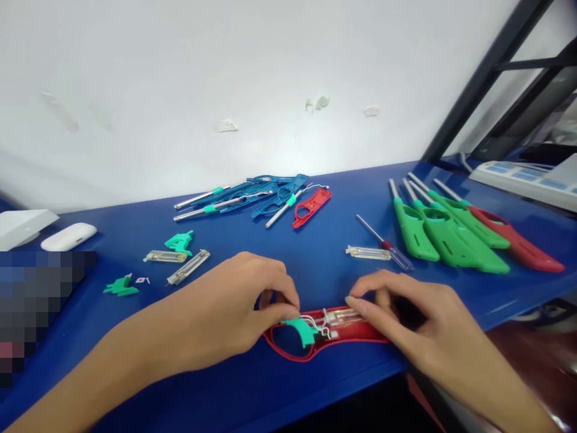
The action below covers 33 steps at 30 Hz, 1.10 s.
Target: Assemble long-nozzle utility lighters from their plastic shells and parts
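An opened red lighter shell (300, 358) lies near the table's front edge. Inside it are a teal trigger piece (303, 332), white wires and a clear fuel tank (343, 317). My left hand (247, 300) is at the shell's left end, thumb and fingers pinched beside the trigger piece; what is between the fingertips is hidden. Over the right end, my right hand (410, 310) has its thumb and index finger closed together at the tank; anything between them is too small to make out.
Green lighters (451, 237) and a red lighter (518, 240) lie right, near a screwdriver (387, 245) and another tank (368, 253). Blue shells (279, 195), metal tubes and a red half shell (312, 207) are at the back. Teal pieces (121, 286) and tanks (189, 267) lie left.
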### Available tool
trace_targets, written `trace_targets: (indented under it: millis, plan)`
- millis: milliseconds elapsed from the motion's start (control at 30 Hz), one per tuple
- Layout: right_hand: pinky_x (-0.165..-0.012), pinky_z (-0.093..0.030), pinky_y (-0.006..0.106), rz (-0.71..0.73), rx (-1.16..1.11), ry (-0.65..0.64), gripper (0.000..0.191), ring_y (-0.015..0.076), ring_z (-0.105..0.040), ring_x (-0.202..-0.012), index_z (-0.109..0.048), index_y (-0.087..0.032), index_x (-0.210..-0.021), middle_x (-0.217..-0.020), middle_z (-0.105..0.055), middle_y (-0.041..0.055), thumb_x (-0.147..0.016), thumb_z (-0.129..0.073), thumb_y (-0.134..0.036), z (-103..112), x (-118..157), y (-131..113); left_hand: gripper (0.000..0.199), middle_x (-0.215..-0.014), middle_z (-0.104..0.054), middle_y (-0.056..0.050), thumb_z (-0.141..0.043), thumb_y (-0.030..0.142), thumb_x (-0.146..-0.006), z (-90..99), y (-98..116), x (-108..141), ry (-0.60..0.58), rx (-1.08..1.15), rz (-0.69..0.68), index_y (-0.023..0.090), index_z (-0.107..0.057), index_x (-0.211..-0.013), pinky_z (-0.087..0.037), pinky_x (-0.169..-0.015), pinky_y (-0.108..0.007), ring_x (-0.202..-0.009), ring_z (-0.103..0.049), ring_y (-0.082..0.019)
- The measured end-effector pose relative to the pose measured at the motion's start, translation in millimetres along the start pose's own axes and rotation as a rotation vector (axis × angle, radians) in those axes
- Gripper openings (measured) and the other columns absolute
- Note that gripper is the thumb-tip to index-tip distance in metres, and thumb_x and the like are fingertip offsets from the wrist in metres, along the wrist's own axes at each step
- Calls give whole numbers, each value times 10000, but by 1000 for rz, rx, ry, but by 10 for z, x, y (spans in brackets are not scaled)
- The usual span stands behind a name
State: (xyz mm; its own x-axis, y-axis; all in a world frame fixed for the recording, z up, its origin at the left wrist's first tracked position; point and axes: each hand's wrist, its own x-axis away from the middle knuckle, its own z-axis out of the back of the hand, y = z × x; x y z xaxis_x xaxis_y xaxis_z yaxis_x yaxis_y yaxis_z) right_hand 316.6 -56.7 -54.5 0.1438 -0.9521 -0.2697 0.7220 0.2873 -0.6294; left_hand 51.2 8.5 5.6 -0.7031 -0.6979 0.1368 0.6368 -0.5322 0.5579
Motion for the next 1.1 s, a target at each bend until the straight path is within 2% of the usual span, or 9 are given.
trace_targets:
  millis: [333, 600, 767, 967, 1100]
  plan:
    - [-579, -437, 239, -13, -2, -2, 195, 100, -586, -588, -713, -290, -968, -665, -613, -65, -980, -630, -467, -3, -3, -14, 231, -939, -727, 80, -559, 262, -1011, 20, 40, 12, -29, 1, -12, 292, -730, -857, -431, -719, -247, -824, -636, -111]
    - [-597, -448, 230, -6, -2, 9, 177, 91, -600, -616, -713, -298, -963, -690, -633, -73, -978, -640, -458, 0, 18, 11, 208, -968, -735, 93, -580, 285, -1002, 25, 54, 10, -62, 12, 38, 312, -745, -879, -442, -738, -236, -874, -642, -119]
    - [-600, -458, 232, 6, 2, 24, 175, 94, -604, -618, -716, -293, -961, -700, -645, -68, -978, -642, -450, -5, 16, 11, 250, -987, -735, 81, -557, 251, -1015, 35, 49, 12, -69, 34, 1, 319, -769, -902, -449, -778, -237, -874, -641, -120]
    - [-607, -470, 241, 6, 6, 19, 189, 105, -613, -622, -722, -288, -963, -710, -658, -58, -978, -636, -455, 1, 23, 1, 254, -1001, -737, 80, -571, 224, -998, 15, 67, 18, -70, 30, 6, 334, -786, -921, -455, -769, -235, -894, -655, -118]
    - [-603, -475, 251, 13, 3, 33, 210, 116, -618, -620, -731, -274, -949, -713, -667, -43, -975, -637, -461, -7, 6, -2, 231, -971, -738, 72, -591, 243, -995, -21, 34, 3, -38, 58, 15, 322, -771, -874, -448, -695, -231, -896, -661, -126]
